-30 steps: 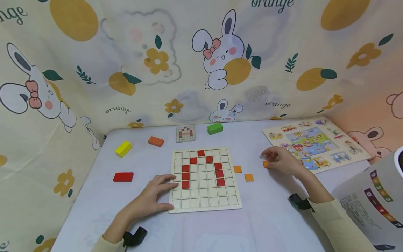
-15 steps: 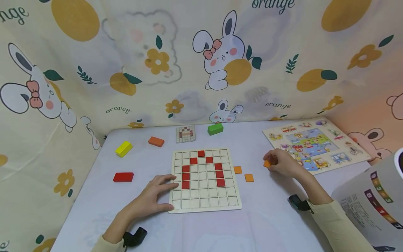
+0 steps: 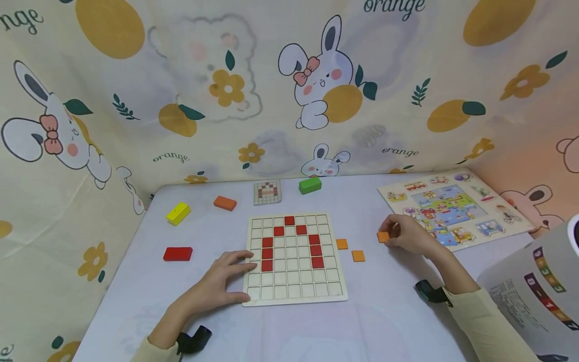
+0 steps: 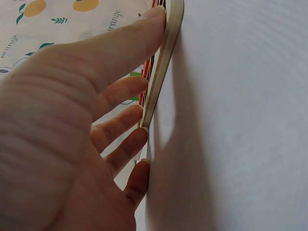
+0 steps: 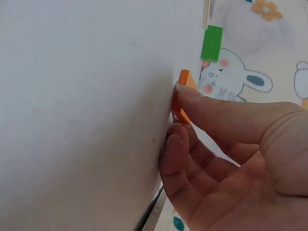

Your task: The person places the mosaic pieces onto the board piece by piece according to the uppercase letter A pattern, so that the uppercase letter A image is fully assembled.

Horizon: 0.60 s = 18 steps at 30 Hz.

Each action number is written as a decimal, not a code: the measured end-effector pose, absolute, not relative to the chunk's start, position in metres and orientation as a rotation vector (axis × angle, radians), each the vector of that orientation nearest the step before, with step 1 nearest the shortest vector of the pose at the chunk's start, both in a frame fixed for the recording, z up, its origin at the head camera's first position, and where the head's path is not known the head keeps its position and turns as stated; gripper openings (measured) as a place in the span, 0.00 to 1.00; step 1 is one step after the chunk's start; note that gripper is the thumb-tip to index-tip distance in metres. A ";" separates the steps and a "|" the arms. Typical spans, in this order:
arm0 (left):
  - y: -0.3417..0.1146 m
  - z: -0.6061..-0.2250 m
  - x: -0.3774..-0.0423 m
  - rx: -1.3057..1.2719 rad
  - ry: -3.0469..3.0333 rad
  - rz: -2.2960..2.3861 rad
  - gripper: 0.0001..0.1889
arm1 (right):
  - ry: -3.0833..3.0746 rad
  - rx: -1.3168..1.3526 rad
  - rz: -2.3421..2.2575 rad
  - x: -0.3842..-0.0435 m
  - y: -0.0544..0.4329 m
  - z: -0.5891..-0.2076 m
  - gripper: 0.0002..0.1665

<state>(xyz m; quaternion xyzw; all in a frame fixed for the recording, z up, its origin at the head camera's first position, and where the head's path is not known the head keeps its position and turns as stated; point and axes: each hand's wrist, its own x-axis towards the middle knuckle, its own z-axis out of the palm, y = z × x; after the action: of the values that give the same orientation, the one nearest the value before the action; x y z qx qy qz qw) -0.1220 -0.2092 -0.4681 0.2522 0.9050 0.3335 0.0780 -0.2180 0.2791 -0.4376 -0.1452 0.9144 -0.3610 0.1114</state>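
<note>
A pale grid board [image 3: 291,296] lies on the table, with several red square tiles [image 3: 317,262] set in its cells in an arch shape. My left hand [image 3: 221,281] rests on the board's left edge, its fingers spread and the thumb at the near corner. In the left wrist view that thumb [image 4: 134,43] lies on the board's rim [image 4: 166,57]. Right of the board, my right hand [image 3: 409,234] pinches an orange square tile [image 3: 383,237], which stands tilted in the right wrist view. Two more orange tiles [image 3: 342,244] lie flat between the board and this hand.
Behind the board are a small pattern card [image 3: 267,192] and a green block [image 3: 310,185]. Orange [image 3: 224,203], yellow [image 3: 178,213] and red [image 3: 178,254] blocks lie to the left. A picture puzzle [image 3: 452,206] and a white tub [image 3: 529,291] stand at the right.
My right hand has shifted slightly right and tipped up the orange tile, whose face now shows more. The left hand and the board have stayed put.
</note>
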 end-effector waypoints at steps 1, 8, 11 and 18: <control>-0.209 -0.468 -0.122 0.758 2.708 1.001 0.35 | 2.677 -0.441 -1.077 -0.218 0.281 -0.438 0.14; -0.208 -0.468 -0.122 0.766 2.696 1.008 0.35 | 2.600 -0.523 -1.168 -0.224 0.281 -0.440 0.11; -0.208 -0.468 -0.122 0.762 2.700 1.003 0.35 | 2.545 -0.554 -1.221 -0.229 0.263 -0.436 0.10; -0.209 -0.469 -0.122 0.776 2.717 0.988 0.35 | 2.354 -0.723 -1.271 -0.237 0.168 -0.422 0.15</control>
<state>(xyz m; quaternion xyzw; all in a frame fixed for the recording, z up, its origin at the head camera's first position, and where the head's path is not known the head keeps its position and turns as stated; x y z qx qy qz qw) -0.1220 -0.2093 -0.4688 0.2586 0.9051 0.3292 0.0741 -0.2368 0.1684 -0.4215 -0.2562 0.8350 -0.4509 0.1840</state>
